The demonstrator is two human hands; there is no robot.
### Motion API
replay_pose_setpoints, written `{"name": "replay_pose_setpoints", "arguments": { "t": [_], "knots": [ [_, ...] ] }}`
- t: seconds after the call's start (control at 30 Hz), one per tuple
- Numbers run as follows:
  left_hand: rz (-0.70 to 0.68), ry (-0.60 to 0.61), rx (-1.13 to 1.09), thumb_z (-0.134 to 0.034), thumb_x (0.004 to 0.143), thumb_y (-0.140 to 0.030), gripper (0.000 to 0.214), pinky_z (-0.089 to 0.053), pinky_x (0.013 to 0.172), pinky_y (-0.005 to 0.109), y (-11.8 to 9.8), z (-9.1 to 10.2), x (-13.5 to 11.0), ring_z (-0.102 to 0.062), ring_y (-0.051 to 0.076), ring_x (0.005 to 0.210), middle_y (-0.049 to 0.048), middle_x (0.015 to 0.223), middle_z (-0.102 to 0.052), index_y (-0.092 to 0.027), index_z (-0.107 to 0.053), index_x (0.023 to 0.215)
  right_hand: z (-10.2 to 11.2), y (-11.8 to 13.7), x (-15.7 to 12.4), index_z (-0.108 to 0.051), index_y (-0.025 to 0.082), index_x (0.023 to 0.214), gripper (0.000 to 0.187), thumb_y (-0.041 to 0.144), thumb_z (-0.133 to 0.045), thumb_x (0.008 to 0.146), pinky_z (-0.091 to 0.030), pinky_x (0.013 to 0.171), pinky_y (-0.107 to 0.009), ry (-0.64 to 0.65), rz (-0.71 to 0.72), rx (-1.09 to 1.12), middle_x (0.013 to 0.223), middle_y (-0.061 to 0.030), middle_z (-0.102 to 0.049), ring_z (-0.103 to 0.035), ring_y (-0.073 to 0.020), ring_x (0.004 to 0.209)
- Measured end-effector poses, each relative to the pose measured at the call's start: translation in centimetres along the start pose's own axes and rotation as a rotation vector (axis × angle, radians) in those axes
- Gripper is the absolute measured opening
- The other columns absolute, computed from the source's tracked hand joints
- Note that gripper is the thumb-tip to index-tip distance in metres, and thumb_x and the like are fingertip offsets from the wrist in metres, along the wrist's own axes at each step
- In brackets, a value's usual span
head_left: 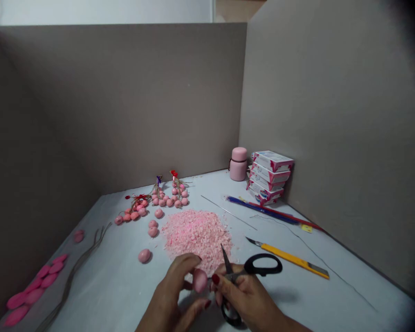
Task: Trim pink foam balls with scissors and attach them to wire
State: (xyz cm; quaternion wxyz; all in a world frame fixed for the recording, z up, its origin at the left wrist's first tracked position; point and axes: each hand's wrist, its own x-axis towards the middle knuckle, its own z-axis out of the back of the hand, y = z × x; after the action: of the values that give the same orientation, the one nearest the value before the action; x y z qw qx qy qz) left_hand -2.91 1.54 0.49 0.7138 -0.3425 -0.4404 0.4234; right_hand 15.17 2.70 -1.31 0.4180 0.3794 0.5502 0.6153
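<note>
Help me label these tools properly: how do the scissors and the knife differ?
The scissors have black looped handles; the knife has one straight yellow handle. The scissors are in the right hand; the knife lies on the table, untouched. The scissors' visible blade tip points away from the person; the knife's points leftward. Both have pointed blades.

left fingers (186, 262): pink ball (199, 281) | right fingers (228, 288): scissors (233, 276), blades parted | pink shavings (197, 230): heaped just beyond
</note>
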Motion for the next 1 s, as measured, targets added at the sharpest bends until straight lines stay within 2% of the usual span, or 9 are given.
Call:
{"name": "replay_pose_setpoints", "arguments": {
  "t": [0.07,0.13,0.3,0.47,0.53,0.67,0.73,0.83,1.0],
  "knots": [
    [-0.165,0.035,0.124,-0.056,0.084,-0.019,0.027,-0.048,0.081,0.026,0.1,0.3,0.0,-0.059,0.017,0.095,0.0019,0.101,-0.064,-0.031,-0.054,0.108,-0.1,-0.3,0.1,-0.055,0.017,0.07,0.051,0.065,-0.044,0.081,-0.033,0.047,-0.021,0.013,-0.025,0.056,0.057,0.0015,-0.05,-0.04,-0.0091,0.048],
    [-0.124,0.113,0.138,-0.052,0.086,-0.016,0.024,-0.049,0.077,0.023,-0.1,0.6,0.1,-0.062,0.015,0.085,0.0015,0.093,-0.065,-0.028,-0.055,0.106,-0.1,-0.2,0.2,-0.054,0.017,0.071,0.053,0.068,-0.044,0.078,-0.032,0.047,-0.02,0.022,-0.048,0.083,0.056,0.002,-0.049,-0.04,-0.009,0.048],
    [0.254,0.178,-0.153,-0.048,0.088,-0.043,0.028,-0.049,0.064,0.022,-0.7,0.7,0.4,-0.063,0.014,0.071,0.0027,0.08,-0.066,-0.02,-0.056,0.102,0.2,0.6,0.1,-0.052,0.018,0.063,0.05,0.063,-0.042,0.082,-0.032,0.047,-0.021,0.064,0.031,-0.03,0.056,0.002,-0.047,-0.04,-0.0095,0.049],
    [0.609,0.286,-0.398,-0.039,0.084,-0.061,0.048,-0.044,0.048,0.019,-0.7,0.0,0.5,-0.056,0.009,0.047,0.0005,0.058,-0.06,-0.016,-0.054,0.078,0.4,0.8,0.1,-0.051,0.019,0.064,0.044,0.055,-0.041,0.086,-0.036,0.054,-0.024,0.125,0.149,-0.129,0.059,0.0013,-0.048,-0.044,-0.0116,0.055],
    [0.56,0.252,-0.317,-0.035,0.086,-0.059,0.047,-0.045,0.049,0.02,-0.3,0.0,0.4,-0.057,0.011,0.051,0.0016,0.062,-0.061,-0.016,-0.056,0.085,0.3,0.5,0.1,-0.052,0.018,0.064,0.046,0.058,-0.041,0.085,-0.034,0.051,-0.023,0.098,0.076,-0.076,0.057,0.0019,-0.046,-0.042,-0.0107,0.052],
    [0.082,0.099,0.0,-0.057,0.083,-0.038,0.038,-0.051,0.072,0.027,0.5,0.4,0.0,-0.059,0.02,0.095,0.0078,0.11,-0.06,-0.026,-0.047,0.117,0.1,-0.1,0.3,-0.054,0.017,0.069,0.053,0.067,-0.042,0.079,-0.031,0.046,-0.021,0.024,-0.063,0.032,0.056,0.0015,-0.048,-0.039,-0.0093,0.048],
    [-0.064,0.138,0.104,-0.055,0.085,-0.024,0.029,-0.05,0.079,0.028,0.6,0.6,0.1,-0.057,0.019,0.097,0.0052,0.108,-0.06,-0.029,-0.049,0.113,0.0,-0.3,0.4,-0.055,0.016,0.072,0.054,0.069,-0.043,0.078,-0.032,0.047,-0.021,0.019,-0.077,0.059,0.055,0.0022,-0.048,-0.04,-0.0093,0.048],
    [-0.039,0.197,0.109,-0.047,0.089,-0.02,0.021,-0.051,0.078,0.026,0.3,0.8,0.3,-0.061,0.016,0.088,0.0031,0.098,-0.063,-0.027,-0.052,0.107,0.0,-0.3,0.4,-0.054,0.017,0.067,0.054,0.068,-0.043,0.078,-0.032,0.048,-0.021,0.021,-0.058,0.05,0.056,0.002,-0.048,-0.04,-0.0093,0.049],
    [0.214,0.203,-0.062,-0.045,0.09,-0.039,0.025,-0.049,0.069,0.024,-0.1,0.5,0.4,-0.062,0.015,0.077,0.0032,0.085,-0.066,-0.022,-0.055,0.106,0.1,0.1,0.2,-0.052,0.017,0.066,0.05,0.065,-0.045,0.08,-0.028,0.045,-0.021,0.04,-0.023,0.032,0.055,0.0029,-0.046,-0.037,-0.0089,0.049]
  ]
}}
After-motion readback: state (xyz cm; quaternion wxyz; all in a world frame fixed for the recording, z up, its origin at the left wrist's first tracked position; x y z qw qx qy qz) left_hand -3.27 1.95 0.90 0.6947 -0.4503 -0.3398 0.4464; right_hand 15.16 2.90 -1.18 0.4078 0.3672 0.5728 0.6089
